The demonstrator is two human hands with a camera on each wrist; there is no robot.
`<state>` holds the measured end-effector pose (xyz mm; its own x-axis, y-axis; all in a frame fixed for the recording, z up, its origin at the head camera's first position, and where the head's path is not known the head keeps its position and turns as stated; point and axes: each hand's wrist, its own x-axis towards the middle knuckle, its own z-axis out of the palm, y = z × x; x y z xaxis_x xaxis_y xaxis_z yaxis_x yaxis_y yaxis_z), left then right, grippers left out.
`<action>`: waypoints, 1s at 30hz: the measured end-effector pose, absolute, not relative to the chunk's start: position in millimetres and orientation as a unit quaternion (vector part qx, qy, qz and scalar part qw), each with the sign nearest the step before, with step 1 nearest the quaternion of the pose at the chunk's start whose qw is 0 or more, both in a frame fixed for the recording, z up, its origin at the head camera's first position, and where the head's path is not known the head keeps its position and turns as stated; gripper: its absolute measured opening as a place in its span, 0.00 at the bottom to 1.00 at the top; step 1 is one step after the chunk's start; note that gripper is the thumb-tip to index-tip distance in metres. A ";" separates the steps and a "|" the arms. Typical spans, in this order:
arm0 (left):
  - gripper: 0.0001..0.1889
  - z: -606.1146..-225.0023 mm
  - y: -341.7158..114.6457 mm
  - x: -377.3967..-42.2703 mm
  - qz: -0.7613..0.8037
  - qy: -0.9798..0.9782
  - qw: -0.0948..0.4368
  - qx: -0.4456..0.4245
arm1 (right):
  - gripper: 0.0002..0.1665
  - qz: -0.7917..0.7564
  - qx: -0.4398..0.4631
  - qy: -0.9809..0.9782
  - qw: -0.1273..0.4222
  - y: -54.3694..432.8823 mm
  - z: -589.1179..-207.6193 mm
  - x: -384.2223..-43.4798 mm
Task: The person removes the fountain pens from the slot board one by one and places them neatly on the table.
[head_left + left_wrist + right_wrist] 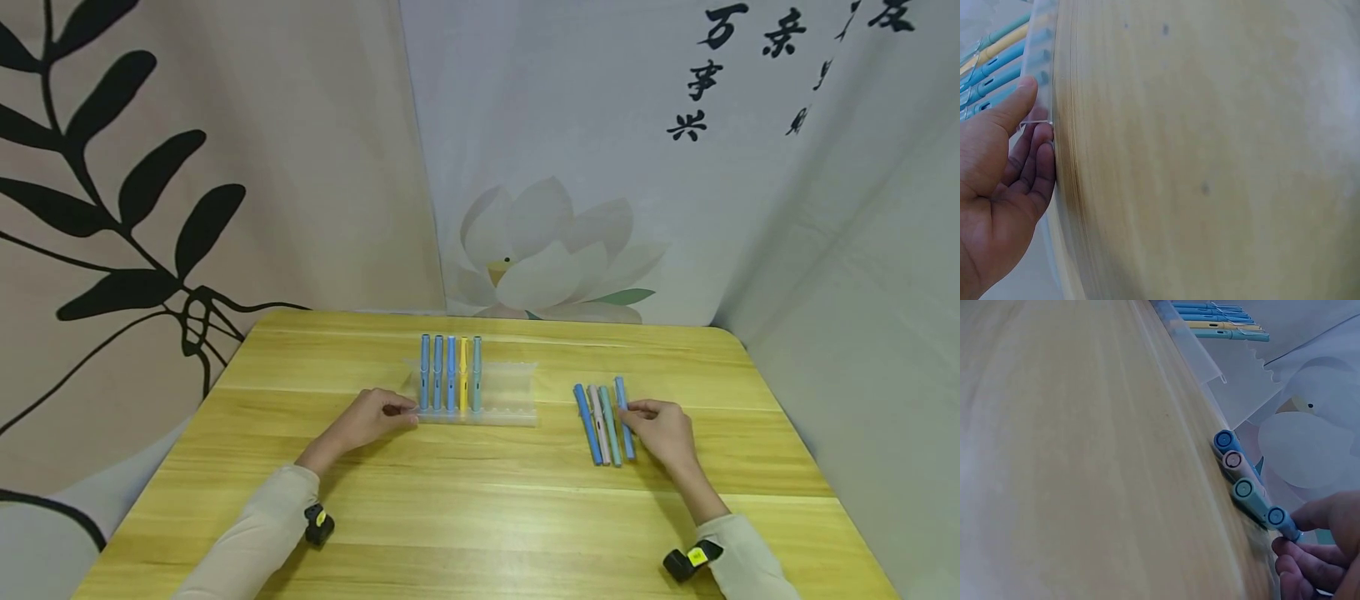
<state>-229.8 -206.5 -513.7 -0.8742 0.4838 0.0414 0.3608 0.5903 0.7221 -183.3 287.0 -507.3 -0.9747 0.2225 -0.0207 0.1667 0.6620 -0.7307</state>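
Observation:
A clear plastic pen stand (510, 392) holds several capped pens side by side: blue ones (438, 375), a yellow one (464, 375) and a pale green one (476, 375). At the stand's front left corner my left hand (378, 414) grips the edge, thumb on top and fingers below in the left wrist view. To the right, a blue pen (588, 425), a pink pen (599, 425) and a green pen (611, 427) lie on the table. Beside them my right hand (663, 429) pinches a light blue pen (1277, 517) between thumb and fingers.
Everything stands on a wooden table (465, 517) with rounded back corners. Printed curtains (337, 167) hang behind it and along the sides. Each wrist carries a small black camera (318, 525).

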 end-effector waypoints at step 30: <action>0.17 -513.4 -206.1 -229.5 0.380 0.892 0.083 0.232 | 0.22 0.389 -0.096 -0.916 0.006 288.5 -506.4 -181.2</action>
